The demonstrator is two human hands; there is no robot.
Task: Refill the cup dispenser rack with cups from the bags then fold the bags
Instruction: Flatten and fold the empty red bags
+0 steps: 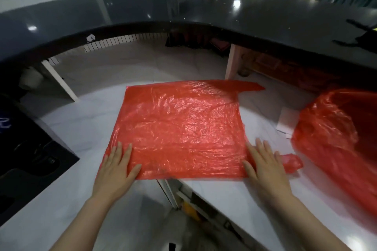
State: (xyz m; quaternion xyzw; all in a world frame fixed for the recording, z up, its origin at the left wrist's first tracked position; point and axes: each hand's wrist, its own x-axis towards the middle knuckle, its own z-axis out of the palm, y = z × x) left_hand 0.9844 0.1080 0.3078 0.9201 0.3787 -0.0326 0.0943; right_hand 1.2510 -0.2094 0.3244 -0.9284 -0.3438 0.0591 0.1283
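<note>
Two hands, left (pixel 116 166) and right (pixel 265 166), press flat, fingers straight, on the crinkled red plastic bag (pixel 183 128) between them; folding's underway, next fold it over.

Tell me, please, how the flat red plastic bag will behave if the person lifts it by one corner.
The flat red bag looks thin and crinkled, so it would probably droop, not stay stiff. It seems very light. On the glossy white counter it may slide easily.

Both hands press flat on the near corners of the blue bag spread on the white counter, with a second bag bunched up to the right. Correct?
Not quite: in the head view the flat bag is red, not blue. Left hand and right hand press its near corners; second bag sits right.
</note>
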